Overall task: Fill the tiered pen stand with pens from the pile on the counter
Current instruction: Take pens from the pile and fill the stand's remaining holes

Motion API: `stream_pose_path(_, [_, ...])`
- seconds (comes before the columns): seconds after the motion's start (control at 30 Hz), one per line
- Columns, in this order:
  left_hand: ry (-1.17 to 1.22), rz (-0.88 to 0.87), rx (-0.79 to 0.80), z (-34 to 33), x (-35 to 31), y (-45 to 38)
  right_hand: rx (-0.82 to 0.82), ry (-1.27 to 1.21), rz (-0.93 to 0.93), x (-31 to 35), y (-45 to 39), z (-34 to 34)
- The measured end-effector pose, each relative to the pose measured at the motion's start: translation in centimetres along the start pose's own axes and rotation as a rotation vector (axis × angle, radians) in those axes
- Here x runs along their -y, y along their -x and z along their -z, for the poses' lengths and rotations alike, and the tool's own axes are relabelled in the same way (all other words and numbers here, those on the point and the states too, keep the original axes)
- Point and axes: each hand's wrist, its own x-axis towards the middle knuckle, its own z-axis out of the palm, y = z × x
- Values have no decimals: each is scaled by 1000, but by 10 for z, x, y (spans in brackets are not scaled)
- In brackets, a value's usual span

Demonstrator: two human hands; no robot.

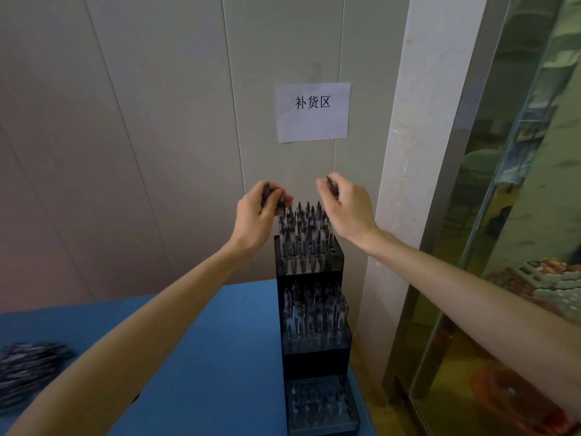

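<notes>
- The left hand is raised over the top tier of the stand, its fingers curled round a dark pen held nearly upright; my guess is it is held so to drop tip-first into a hole.
- The right hand is level with it at the tier's right side, fingers pinched on another pen, probably for the same reason.
- The stand sits at the table's right edge, close to the wall. It is black, with three steps rising toward the wall.
- The top and middle tiers hold dense rows of upright pens with clear barrels and dark caps; a few holes near the top tier's right front look free. The lowest tier is too blurred to judge.
- The pile lies at the table's left edge, well apart from the stand.
- A paper sign hangs on the wall above.
</notes>
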Motion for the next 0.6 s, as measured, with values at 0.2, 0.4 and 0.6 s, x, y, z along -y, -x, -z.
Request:
stream_pose_path(0.2, [-7,89,20,-2,12,-1,-147,-44,-127,-13,2,9])
stream_pose_path(0.4, [-139,110,26,-10,31,14,-9,180,-107,-33,10,-3])
stream_pose_path(0.6, [-191,88,-61,-12,29,16,22,175,-164,-32,10,-8])
